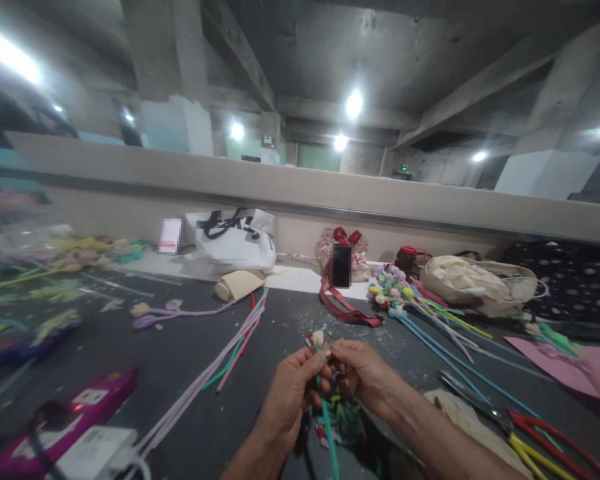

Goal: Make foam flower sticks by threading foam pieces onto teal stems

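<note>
Both hands meet low in the middle of the view, over a dark table. My left hand (pixel 296 383) is closed with thumb and fingers pinched on a teal fuzzy stem (pixel 329 427), probably a pipe cleaner, which hangs down toward me. A small cream flower head (pixel 319 339) tops the stem, just above the fingertips. My right hand (pixel 364 375) is closed too, its fingertips pinched at the stem right under the flower head; any smaller piece there is hidden. Below the hands lies a blurred heap of green and coloured scraps (pixel 347 417).
Long-handled scissors (pixel 503 421) lie at right, near a bunch of fuzzy flowers (pixel 393 290). Loose lilac stems (pixel 207 373) and a magenta device (pixel 75 420) lie left. A white bag (pixel 233 240), a paper roll (pixel 237 285) and a cloth pouch (pixel 357 247) line the back.
</note>
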`<act>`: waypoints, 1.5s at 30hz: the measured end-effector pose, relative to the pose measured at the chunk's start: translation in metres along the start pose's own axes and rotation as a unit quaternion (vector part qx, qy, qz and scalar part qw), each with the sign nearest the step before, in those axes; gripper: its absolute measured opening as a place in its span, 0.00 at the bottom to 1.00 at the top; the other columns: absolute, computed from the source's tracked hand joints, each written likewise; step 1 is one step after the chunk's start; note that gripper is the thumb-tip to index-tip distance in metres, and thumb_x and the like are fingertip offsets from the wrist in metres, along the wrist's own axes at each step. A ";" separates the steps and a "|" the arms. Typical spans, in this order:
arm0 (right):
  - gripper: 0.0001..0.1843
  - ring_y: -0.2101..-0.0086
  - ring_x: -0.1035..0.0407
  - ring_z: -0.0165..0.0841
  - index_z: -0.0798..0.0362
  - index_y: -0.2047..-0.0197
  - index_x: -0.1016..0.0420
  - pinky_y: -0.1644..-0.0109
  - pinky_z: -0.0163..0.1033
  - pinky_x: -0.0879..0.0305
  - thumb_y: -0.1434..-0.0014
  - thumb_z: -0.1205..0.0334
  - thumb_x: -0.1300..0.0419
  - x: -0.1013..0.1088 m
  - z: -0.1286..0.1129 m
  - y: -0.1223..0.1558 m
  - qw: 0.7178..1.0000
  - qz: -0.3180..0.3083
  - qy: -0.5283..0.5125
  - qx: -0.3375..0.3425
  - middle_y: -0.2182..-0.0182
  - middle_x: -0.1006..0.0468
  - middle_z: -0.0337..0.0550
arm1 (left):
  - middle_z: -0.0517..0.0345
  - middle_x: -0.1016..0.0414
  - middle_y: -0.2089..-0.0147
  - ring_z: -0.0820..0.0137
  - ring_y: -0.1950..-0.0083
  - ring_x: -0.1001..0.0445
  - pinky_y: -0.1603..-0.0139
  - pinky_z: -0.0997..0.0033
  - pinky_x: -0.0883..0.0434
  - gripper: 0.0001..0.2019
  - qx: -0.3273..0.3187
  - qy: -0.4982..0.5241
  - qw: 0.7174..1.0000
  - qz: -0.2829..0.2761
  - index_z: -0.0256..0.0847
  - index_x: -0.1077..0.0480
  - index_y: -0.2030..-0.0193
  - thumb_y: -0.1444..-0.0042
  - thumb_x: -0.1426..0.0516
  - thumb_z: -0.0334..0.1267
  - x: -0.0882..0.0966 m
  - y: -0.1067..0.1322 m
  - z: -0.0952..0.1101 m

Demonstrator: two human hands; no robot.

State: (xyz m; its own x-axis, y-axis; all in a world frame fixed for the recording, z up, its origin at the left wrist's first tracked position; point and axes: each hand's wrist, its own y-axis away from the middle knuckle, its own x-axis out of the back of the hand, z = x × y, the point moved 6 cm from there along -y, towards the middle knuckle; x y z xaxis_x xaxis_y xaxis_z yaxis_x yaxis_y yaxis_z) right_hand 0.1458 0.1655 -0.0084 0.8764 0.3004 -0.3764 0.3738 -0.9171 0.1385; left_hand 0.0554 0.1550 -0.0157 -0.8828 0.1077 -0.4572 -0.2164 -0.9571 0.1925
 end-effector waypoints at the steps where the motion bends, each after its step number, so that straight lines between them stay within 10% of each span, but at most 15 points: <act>1: 0.16 0.83 0.37 0.24 0.58 0.76 0.33 0.80 0.29 0.53 0.57 0.52 0.39 0.000 0.000 0.000 1.000 -0.002 0.004 0.001 0.83 0.31 0.36 | 0.64 0.33 0.81 0.83 0.84 0.39 0.87 0.85 0.46 0.11 0.000 -0.002 1.000 -0.004 0.35 0.34 0.77 0.61 0.40 0.41 -0.001 0.000 0.000; 10: 0.13 0.76 0.36 0.26 0.58 0.75 0.28 0.77 0.29 0.48 0.56 0.54 0.39 0.013 -0.031 0.015 0.988 0.062 0.139 0.035 0.79 0.28 0.38 | 0.65 0.34 0.81 0.84 0.84 0.39 0.87 0.86 0.45 0.10 0.009 -0.015 0.999 -0.028 0.35 0.35 0.77 0.60 0.40 0.39 -0.002 0.000 -0.003; 16: 0.12 0.79 0.39 0.24 0.55 0.69 0.25 0.80 0.28 0.51 0.55 0.57 0.40 0.075 -0.074 0.066 0.948 0.173 0.258 0.070 0.77 0.29 0.36 | 0.65 0.33 0.80 0.83 0.84 0.38 0.87 0.87 0.46 0.09 0.057 0.000 0.995 -0.077 0.37 0.36 0.76 0.58 0.41 0.38 -0.011 0.007 -0.003; 24: 0.09 0.76 0.38 0.30 0.54 0.73 0.26 0.73 0.34 0.45 0.58 0.58 0.39 0.151 -0.069 0.154 0.867 0.321 0.370 0.098 0.78 0.29 0.39 | 0.66 0.34 0.82 0.83 0.83 0.38 0.86 0.87 0.44 0.10 0.054 0.015 0.997 -0.062 0.37 0.37 0.77 0.61 0.39 0.36 -0.010 0.010 0.002; 29: 0.11 0.70 0.36 0.34 0.53 0.66 0.28 0.67 0.35 0.42 0.52 0.58 0.44 0.128 -0.038 0.190 0.812 0.192 0.550 0.036 0.71 0.28 0.41 | 0.66 0.34 0.82 0.81 0.84 0.37 0.85 0.84 0.40 0.10 0.067 -0.003 0.995 -0.071 0.36 0.36 0.77 0.61 0.39 0.38 -0.013 0.010 -0.003; 36: 0.13 0.65 0.39 0.36 0.51 0.65 0.31 0.62 0.37 0.47 0.57 0.60 0.41 0.103 -0.019 0.190 0.661 0.140 0.737 0.024 0.66 0.32 0.42 | 0.54 0.26 0.73 0.75 0.77 0.29 0.88 0.85 0.45 0.11 0.151 -0.095 0.973 -0.145 0.36 0.37 0.74 0.58 0.40 0.40 -0.083 0.026 -0.047; 45: 0.10 0.68 0.38 0.32 0.52 0.68 0.28 0.66 0.33 0.46 0.58 0.63 0.41 0.114 -0.026 0.190 0.757 0.141 0.637 0.038 0.70 0.31 0.38 | 0.57 0.30 0.75 0.73 0.78 0.29 0.87 0.84 0.45 0.11 0.152 -0.160 0.969 -0.115 0.39 0.42 0.75 0.59 0.44 0.41 -0.104 0.010 -0.100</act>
State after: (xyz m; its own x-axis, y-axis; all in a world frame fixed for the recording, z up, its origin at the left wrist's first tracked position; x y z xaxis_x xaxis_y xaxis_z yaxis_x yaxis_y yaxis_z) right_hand 0.3249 0.0319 -0.0013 0.5185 0.0548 0.8533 0.1410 -0.9898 -0.0221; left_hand 0.1864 0.1073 -0.0530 -0.8704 0.4322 -0.2358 -0.4921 -0.7800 0.3866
